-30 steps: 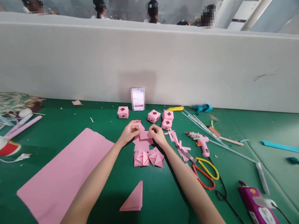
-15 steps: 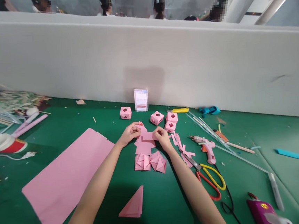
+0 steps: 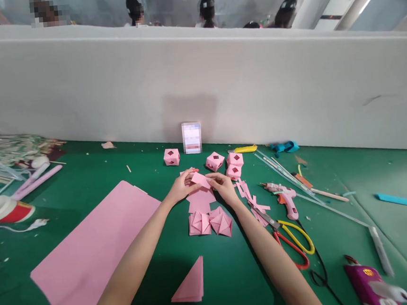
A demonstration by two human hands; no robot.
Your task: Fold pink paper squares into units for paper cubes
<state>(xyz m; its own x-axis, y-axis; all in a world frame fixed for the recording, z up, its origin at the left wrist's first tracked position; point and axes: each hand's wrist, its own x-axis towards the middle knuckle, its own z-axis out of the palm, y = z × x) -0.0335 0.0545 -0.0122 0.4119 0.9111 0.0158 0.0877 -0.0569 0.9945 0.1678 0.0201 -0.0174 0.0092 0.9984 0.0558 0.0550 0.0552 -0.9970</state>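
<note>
Between my two hands is a small pink paper piece [image 3: 201, 180]. My left hand [image 3: 182, 187] grips its left side, and my right hand [image 3: 222, 185] pinches its right edge. Flat pink paper [image 3: 201, 202] lies under and just below them. Nearer to me are two folded pink pieces, one on the left [image 3: 199, 223] and one on the right [image 3: 221, 221]. A stack of pink triangles [image 3: 190, 284] rests closer to the front. Several pink paper boxes [image 3: 171, 157] stand beyond my hands.
A large pink sheet [image 3: 98, 247] lies at left, near a tipped cup [image 3: 14, 211]. At right are scissors [image 3: 293, 239], a glue gun [image 3: 284, 197], pink strips [image 3: 252, 200] and a yellow cutter [image 3: 245, 149]. A lit phone [image 3: 192, 138] leans on the white partition [image 3: 189, 73].
The small pink paper is now held by both hands and tilted. My left hand has moved onto its left side. The camera view has shifted slightly.
</note>
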